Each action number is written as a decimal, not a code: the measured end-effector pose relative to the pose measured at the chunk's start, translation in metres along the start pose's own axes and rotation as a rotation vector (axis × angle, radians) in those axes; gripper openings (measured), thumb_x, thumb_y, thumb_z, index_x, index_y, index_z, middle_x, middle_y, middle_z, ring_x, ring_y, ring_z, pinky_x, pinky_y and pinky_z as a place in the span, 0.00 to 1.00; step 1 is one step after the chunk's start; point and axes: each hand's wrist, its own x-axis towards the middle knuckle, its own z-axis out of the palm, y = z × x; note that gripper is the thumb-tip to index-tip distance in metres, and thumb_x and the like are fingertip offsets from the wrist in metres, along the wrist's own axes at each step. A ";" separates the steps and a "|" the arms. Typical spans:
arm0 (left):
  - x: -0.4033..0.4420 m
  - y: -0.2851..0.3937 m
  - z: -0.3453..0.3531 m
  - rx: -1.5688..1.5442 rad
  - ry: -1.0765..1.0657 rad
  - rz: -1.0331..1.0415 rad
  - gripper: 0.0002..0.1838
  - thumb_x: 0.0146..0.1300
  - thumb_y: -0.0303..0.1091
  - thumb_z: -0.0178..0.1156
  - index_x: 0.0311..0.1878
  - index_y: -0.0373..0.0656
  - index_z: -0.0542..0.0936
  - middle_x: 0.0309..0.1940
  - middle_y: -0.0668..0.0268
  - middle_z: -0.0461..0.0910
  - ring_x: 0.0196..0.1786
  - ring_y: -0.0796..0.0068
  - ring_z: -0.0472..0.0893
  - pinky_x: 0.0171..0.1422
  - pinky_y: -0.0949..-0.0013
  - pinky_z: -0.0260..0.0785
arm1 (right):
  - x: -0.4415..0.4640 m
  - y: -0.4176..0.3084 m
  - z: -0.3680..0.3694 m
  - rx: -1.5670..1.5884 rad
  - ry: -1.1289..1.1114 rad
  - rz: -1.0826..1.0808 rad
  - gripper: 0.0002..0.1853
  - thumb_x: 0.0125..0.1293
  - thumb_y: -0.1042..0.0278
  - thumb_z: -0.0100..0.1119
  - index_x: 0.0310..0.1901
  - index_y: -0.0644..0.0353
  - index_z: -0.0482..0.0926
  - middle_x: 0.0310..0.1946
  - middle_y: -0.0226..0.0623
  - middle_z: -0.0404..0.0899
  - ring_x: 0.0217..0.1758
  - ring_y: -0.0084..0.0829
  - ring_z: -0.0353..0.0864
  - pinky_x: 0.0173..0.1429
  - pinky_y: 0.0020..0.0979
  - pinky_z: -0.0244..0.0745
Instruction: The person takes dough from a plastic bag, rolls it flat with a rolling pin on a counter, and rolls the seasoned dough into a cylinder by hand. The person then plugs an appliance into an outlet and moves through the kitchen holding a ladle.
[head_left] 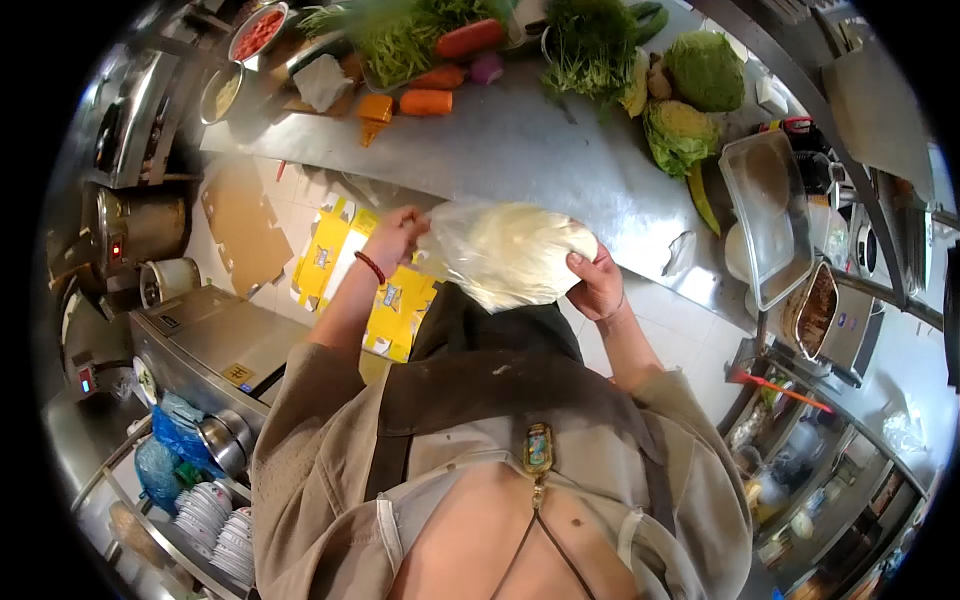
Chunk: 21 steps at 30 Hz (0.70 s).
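Note:
A pale, yellowish-white bundle in a clear plastic bag [515,252] hangs between my hands, over the near edge of the steel counter [480,165]. My left hand [399,236] pinches the gathered plastic at the bag's left end, with its fingers closed. At the right end, my right hand [596,282] grips the bundle, thumb on the near face and the other fingers mostly hidden behind it. What exactly lies inside the bag cannot be made out.
Along the counter's far side lie carrots [426,102], leafy greens [590,50] and cabbages [705,72]. A clear plastic tub [768,215] stands at right. Flattened yellow cardboard [325,250] lies on the floor, beside a steel cabinet [215,335] at left.

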 end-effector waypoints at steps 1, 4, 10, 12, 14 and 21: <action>-0.005 -0.014 0.000 0.012 -0.002 0.002 0.07 0.63 0.36 0.62 0.39 0.45 0.77 0.19 0.75 0.67 0.20 0.84 0.66 0.21 0.76 0.60 | 0.004 -0.002 0.003 0.074 -0.010 -0.047 0.25 0.65 0.70 0.58 0.63 0.63 0.66 0.58 0.41 0.73 0.63 0.39 0.72 0.66 0.41 0.69; -0.022 -0.053 0.008 0.112 0.245 -0.036 0.11 0.62 0.37 0.62 0.43 0.42 0.77 0.18 0.73 0.67 0.18 0.81 0.65 0.20 0.72 0.58 | 0.015 -0.004 -0.011 0.258 0.072 -0.132 0.26 0.69 0.60 0.54 0.64 0.62 0.65 0.61 0.43 0.71 0.65 0.44 0.70 0.67 0.45 0.69; -0.053 -0.166 -0.105 -0.146 0.561 -0.246 0.07 0.61 0.35 0.57 0.29 0.47 0.72 0.13 0.73 0.61 0.12 0.77 0.61 0.15 0.71 0.54 | 0.049 -0.031 -0.024 0.288 0.195 -0.121 0.27 0.68 0.54 0.48 0.64 0.60 0.65 0.60 0.42 0.72 0.61 0.42 0.74 0.66 0.47 0.69; -0.078 -0.153 -0.130 -0.413 0.507 -0.222 0.05 0.64 0.37 0.56 0.34 0.49 0.73 0.13 0.75 0.58 0.13 0.80 0.60 0.16 0.73 0.53 | 0.076 -0.035 -0.054 0.098 0.311 -0.068 0.28 0.65 0.53 0.50 0.64 0.59 0.65 0.59 0.41 0.73 0.60 0.43 0.75 0.65 0.46 0.70; -0.095 -0.132 -0.142 -0.523 0.463 -0.162 0.04 0.66 0.35 0.55 0.41 0.50 0.73 0.17 0.77 0.62 0.16 0.82 0.62 0.18 0.75 0.53 | 0.107 -0.039 -0.096 -0.242 0.385 0.057 0.28 0.63 0.56 0.55 0.62 0.61 0.67 0.56 0.43 0.74 0.54 0.42 0.77 0.60 0.42 0.73; -0.122 -0.076 -0.149 -0.554 0.511 0.183 0.16 0.66 0.30 0.53 0.57 0.48 0.71 0.41 0.66 0.77 0.45 0.74 0.77 0.36 0.73 0.69 | 0.139 -0.056 -0.093 -1.184 0.572 -0.123 0.50 0.55 0.47 0.69 0.71 0.62 0.51 0.71 0.57 0.52 0.73 0.48 0.56 0.70 0.42 0.62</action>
